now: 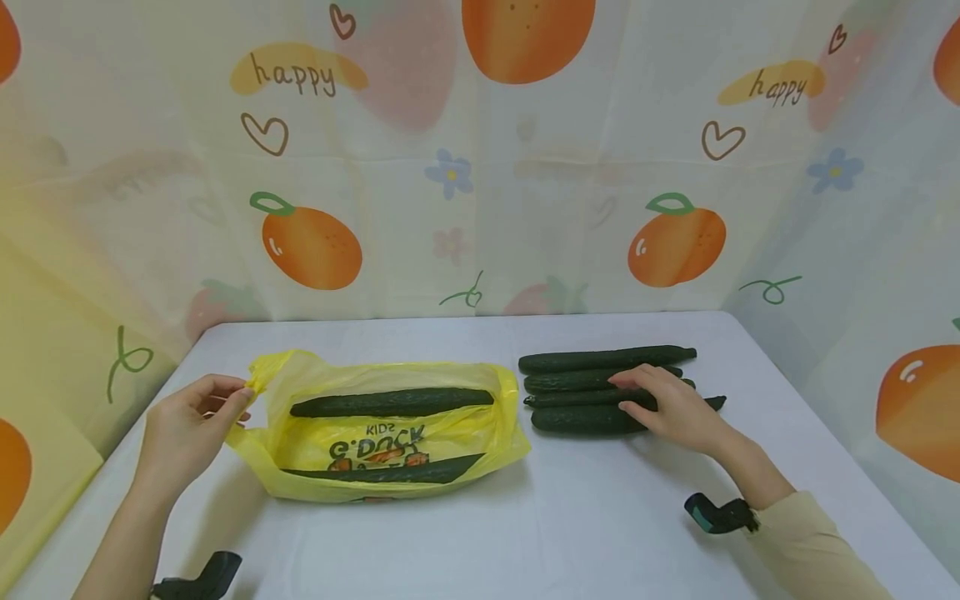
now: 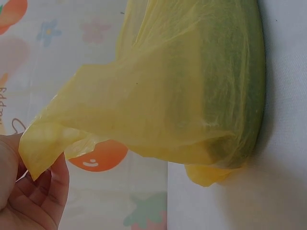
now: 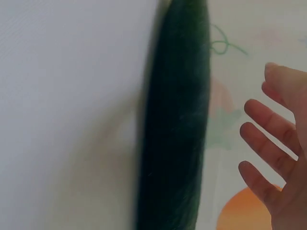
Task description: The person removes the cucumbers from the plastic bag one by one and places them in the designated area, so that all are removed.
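My left hand [image 1: 191, 425] pinches the edge of a yellow plastic bag [image 1: 258, 454] at its left end. In the left wrist view the raised bag [image 2: 144, 105] stretches from the left fingers. Inside lie two cucumbers, a far cucumber [image 1: 393, 403] and a near cucumber [image 1: 390, 473], over printed lettering. Several cucumbers [image 1: 585, 420] lie side by side on the right. Above them hovers my right hand [image 1: 678, 408], fingers spread and bent, holding nothing. The right wrist view shows these fingers apart from a large dark green cucumber [image 3: 175, 120].
A white cloth covers the table [image 1: 375, 550]. Behind it hangs a curtain [image 1: 495, 233] printed with oranges, hearts and flowers. Black wrist-worn devices sit on the left wrist [image 1: 201, 577] and right wrist [image 1: 720, 513].
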Tool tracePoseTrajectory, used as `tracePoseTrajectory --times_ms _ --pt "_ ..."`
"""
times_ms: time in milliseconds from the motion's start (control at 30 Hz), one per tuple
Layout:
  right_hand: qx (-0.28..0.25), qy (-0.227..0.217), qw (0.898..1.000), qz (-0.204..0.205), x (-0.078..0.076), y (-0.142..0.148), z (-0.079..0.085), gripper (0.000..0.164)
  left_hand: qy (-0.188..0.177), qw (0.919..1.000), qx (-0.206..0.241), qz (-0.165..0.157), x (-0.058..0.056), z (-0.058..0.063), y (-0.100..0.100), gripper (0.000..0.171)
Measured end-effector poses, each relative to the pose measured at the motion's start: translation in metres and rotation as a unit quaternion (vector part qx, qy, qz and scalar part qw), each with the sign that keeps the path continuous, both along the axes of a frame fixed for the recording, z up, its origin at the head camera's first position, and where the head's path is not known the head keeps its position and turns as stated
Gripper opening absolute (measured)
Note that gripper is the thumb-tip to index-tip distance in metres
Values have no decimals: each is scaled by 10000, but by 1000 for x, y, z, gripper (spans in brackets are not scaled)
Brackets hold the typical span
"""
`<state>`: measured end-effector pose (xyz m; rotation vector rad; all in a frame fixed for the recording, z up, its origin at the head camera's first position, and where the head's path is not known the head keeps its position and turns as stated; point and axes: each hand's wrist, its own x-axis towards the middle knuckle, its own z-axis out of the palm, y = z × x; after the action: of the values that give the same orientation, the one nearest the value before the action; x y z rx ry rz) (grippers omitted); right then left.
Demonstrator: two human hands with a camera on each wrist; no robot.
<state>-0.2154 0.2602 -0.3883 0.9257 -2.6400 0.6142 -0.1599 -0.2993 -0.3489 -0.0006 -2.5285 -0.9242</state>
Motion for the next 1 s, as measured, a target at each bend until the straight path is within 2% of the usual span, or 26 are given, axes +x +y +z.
tracePoseTrajectory --times_ms 233,567,800,1000 --pt "-301 339 9989 -110 1 -12 11 34 -72 10000 39 19 -2 0 1 16" --pt "-529 591 9968 79 6 -31 28 34 -75 10000 6 9 -1 -2 0 15" --pt "-758 939 9917 450 9 -49 44 34 -92 9999 -40 59 -1 0 1 16" --pt "-914 926 9896 613 12 -65 55 33 -126 9999 -81 57 -1 1 2 17"
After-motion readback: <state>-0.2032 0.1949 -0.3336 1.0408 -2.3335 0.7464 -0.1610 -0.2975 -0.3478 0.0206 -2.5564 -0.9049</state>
